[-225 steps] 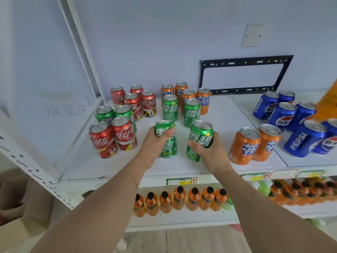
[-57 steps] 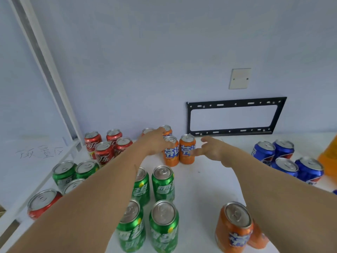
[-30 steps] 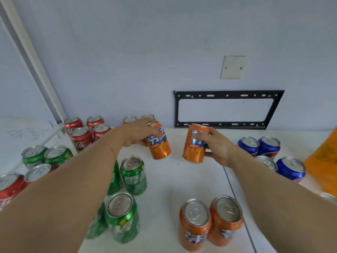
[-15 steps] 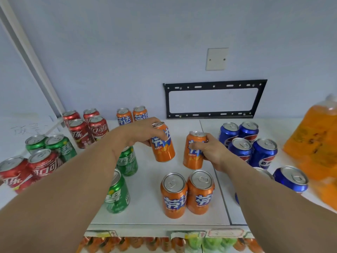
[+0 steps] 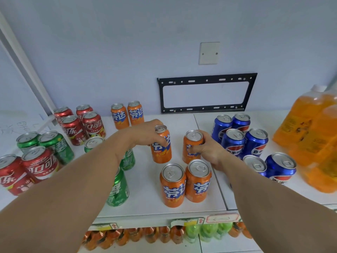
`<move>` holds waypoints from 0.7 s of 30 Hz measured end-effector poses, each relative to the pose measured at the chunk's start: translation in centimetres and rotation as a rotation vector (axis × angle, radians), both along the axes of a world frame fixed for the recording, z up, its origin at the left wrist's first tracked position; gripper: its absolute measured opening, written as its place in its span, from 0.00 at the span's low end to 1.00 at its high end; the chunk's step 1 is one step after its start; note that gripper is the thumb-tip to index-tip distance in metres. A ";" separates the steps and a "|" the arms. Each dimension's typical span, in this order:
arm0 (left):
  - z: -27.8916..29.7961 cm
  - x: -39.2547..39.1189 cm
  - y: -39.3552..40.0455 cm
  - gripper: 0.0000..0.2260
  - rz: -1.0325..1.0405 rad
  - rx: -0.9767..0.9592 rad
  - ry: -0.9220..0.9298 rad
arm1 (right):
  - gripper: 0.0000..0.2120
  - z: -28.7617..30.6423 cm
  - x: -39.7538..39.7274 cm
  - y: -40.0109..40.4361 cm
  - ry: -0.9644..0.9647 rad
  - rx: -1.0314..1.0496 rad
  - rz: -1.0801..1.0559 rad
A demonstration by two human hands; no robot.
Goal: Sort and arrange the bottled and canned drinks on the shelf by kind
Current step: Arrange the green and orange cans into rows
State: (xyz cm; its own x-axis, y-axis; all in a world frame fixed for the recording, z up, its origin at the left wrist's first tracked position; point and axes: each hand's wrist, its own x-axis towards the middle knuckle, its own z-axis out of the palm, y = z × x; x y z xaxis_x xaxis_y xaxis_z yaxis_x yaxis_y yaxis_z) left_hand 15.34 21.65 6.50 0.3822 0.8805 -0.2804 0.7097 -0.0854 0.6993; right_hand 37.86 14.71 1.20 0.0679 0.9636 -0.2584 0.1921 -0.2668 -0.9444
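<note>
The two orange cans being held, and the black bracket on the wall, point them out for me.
Left hand's orange can (image 5: pixel 161 149), head view, on its label.
Right hand's orange can (image 5: pixel 193 136), head view, on its silver lid.
Black bracket (image 5: pixel 207 80), head view, on its top bar.

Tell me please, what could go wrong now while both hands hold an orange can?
The left hand holds its orange can tilted, so it might tip when set down. The right hand brings its can close behind the front orange pair and beside the blue cans; a knock could topple them.
</note>
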 end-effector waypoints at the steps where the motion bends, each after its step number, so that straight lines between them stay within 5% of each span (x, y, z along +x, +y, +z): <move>1: -0.1 0.3 -0.3 0.28 -0.020 0.021 0.027 | 0.40 0.4 0.0 -0.1 -0.016 -0.001 -0.011; 5: -0.5 1.5 -1.1 0.27 -0.119 0.085 0.119 | 0.40 2.2 0.0 -0.7 -0.224 0.024 -0.065; 11: -1.4 3.2 -2.1 0.29 -0.193 0.198 0.236 | 0.37 4.2 -0.6 -3.0 -0.796 0.010 0.049; 21: -0.9 3.1 -4.2 0.36 -0.080 0.200 0.263 | 0.26 6.2 -0.3 -5.5 -0.981 0.132 0.098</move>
State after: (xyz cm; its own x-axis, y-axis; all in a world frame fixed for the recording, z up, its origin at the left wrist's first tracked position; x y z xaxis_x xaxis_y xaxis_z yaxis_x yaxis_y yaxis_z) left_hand 18.40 17.49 5.58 0.3902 0.8981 -0.2030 0.8489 -0.2655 0.4571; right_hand 37.56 9.24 7.36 0.1129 0.9934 -0.0203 0.9196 -0.1122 -0.3764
